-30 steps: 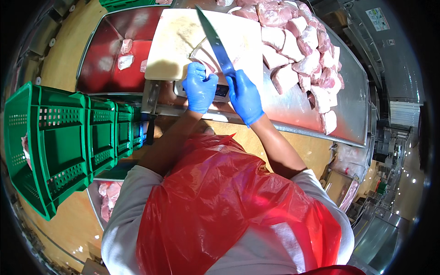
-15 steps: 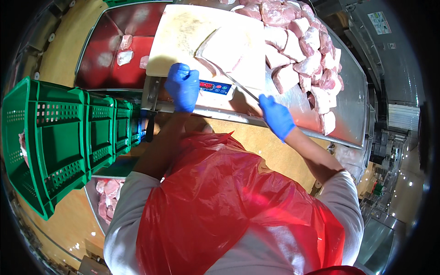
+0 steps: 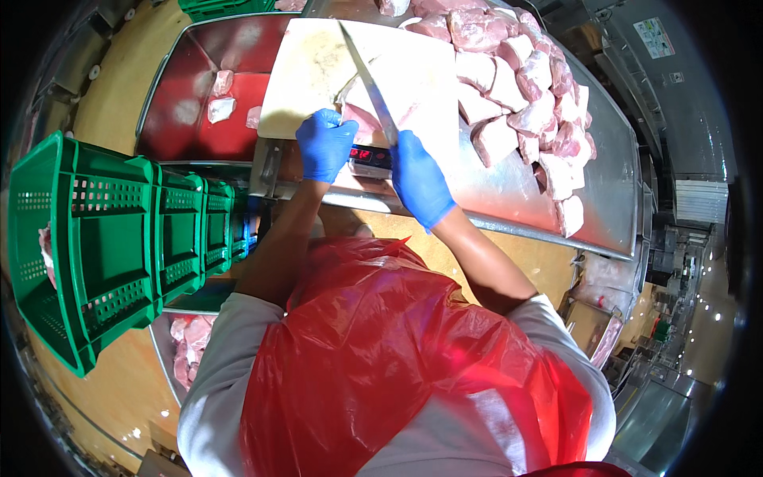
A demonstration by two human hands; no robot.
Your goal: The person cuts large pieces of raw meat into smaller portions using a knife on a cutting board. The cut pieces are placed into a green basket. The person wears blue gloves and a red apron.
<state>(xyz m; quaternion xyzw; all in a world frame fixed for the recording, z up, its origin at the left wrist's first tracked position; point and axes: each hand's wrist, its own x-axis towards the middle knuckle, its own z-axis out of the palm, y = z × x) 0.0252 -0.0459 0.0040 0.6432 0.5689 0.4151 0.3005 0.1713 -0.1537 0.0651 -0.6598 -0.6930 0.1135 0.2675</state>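
Long tapered knife [image 3: 367, 80] swung forward over smooth meat [image 3: 362, 118]

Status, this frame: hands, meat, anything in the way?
Right hand gripping knife; left hand at meat, grip unclear. Meat on cutting board. Knife hides part.

Knife swings up over the slab

In the last half second, the blue-gloved right hand [image 3: 421, 179] has moved toward 10 o'clock, carrying the long, straight steel knife [image 3: 366, 78]; its tip, low over the pale pink meat slab [image 3: 359, 99] and aimed at 10 o'clock, now rises toward 11. The blue-gloved left hand [image 3: 327, 149] has shifted slightly toward 2 o'clock, nearer the slab. The dark scale display with red digits [image 3: 366, 155] has become partly covered.
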